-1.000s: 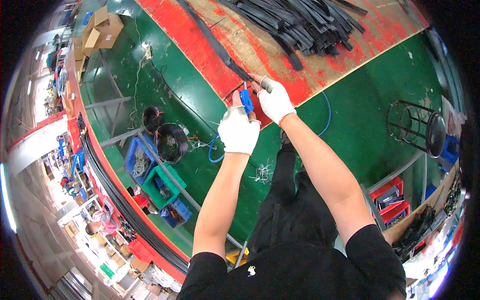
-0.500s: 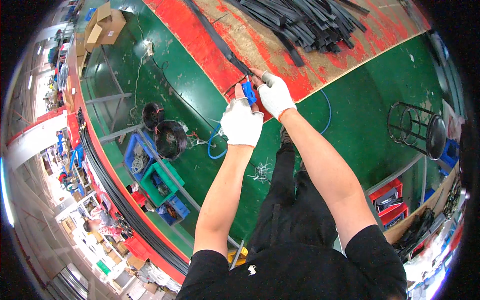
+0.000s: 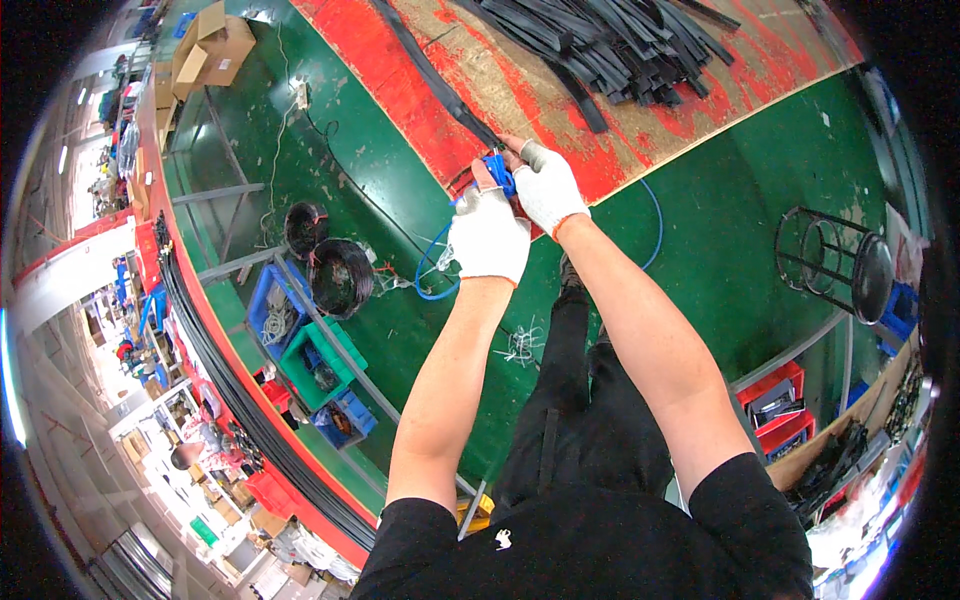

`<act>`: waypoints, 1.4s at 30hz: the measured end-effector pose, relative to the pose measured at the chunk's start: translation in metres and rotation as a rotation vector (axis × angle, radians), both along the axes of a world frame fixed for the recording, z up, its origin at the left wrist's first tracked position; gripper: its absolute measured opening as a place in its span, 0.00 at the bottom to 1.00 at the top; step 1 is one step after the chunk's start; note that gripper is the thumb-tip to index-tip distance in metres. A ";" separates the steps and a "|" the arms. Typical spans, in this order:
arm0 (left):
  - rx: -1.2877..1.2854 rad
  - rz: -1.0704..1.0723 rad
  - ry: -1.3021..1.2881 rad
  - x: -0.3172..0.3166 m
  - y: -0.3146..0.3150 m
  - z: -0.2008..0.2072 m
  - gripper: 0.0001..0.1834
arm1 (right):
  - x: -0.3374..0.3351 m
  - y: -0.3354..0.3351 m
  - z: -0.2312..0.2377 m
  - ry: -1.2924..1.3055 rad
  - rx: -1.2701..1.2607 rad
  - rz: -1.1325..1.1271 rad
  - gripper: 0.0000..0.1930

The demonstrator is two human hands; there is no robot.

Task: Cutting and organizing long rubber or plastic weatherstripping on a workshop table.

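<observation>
At the near corner of a worn red table (image 3: 420, 135), my left hand (image 3: 490, 235), in a white glove with bare fingertips, is closed round a blue air blow gun (image 3: 500, 176). The gun's tip meets the near end of a long black flat sleeve (image 3: 440, 88), which runs away along the table. My right hand (image 3: 550, 190), gloved the same way, pinches that sleeve end beside the gun. Its fingers partly hide where tip and sleeve meet. A blue air hose (image 3: 428, 292) loops below my hands.
A heap of black strips (image 3: 630, 50) lies on the table's far side. On the green floor stand a black stool (image 3: 840, 260) at right, and black wire coils (image 3: 340, 278), a blue crate (image 3: 265, 305) and a green crate (image 3: 300, 372) at left. Metal frame bars (image 3: 340, 345) cross beside them.
My left hand and the blue blow gun have moved slightly forward, up to the sleeve end; the metal nozzle shows less. My right hand has barely moved.
</observation>
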State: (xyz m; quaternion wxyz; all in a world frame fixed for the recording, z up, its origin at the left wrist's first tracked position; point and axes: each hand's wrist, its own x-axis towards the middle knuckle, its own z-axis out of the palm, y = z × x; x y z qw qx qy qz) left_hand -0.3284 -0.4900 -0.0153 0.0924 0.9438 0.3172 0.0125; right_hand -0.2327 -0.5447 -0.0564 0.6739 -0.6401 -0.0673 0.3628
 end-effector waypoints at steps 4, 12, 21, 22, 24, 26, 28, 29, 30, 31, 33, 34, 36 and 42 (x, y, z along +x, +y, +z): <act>0.204 -0.084 0.031 0.003 0.008 0.010 0.31 | 0.004 -0.003 -0.002 -0.016 -0.051 0.009 0.19; -0.220 0.063 -0.182 0.009 0.024 -0.005 0.34 | 0.003 0.004 -0.010 -0.115 -0.038 0.002 0.19; 0.159 -0.090 -0.158 0.012 0.019 -0.021 0.48 | 0.003 0.002 -0.006 -0.011 0.061 -0.001 0.20; 0.188 -0.104 -0.191 0.009 0.019 -0.025 0.47 | 0.003 0.002 -0.004 -0.016 0.035 0.018 0.20; 0.222 -0.125 -0.236 0.008 0.020 -0.030 0.47 | 0.003 0.001 -0.002 -0.029 -0.019 0.048 0.20; 0.232 -0.143 -0.262 0.011 0.019 -0.031 0.46 | 0.004 0.000 -0.012 -0.041 0.001 0.004 0.19; 0.240 -0.121 -0.221 0.013 0.018 -0.029 0.45 | 0.000 0.003 -0.022 -0.111 0.028 -0.081 0.18; 0.245 -0.113 -0.202 0.014 0.017 -0.026 0.45 | -0.003 0.002 -0.024 -0.177 0.038 -0.147 0.17; 0.250 -0.113 -0.189 0.013 0.016 -0.023 0.45 | -0.007 0.001 -0.023 -0.240 0.047 -0.211 0.17; 0.253 -0.118 -0.180 0.012 0.014 -0.021 0.46 | -0.010 -0.007 -0.007 -0.293 -0.017 -0.230 0.16; 0.251 -0.125 -0.122 0.009 0.012 -0.015 0.48 | -0.022 -0.028 0.003 -0.498 -0.116 -0.304 0.17; 0.249 -0.114 -0.075 0.012 0.009 -0.010 0.49 | -0.028 -0.042 0.002 -0.600 -0.167 -0.349 0.18; 0.247 -0.085 0.016 0.014 0.001 -0.001 0.50 | -0.060 -0.100 -0.018 -0.745 -0.184 -0.367 0.20; 0.135 -0.020 0.029 0.007 -0.002 -0.002 0.52 | -0.215 -0.340 -0.112 -0.094 -0.605 0.092 0.24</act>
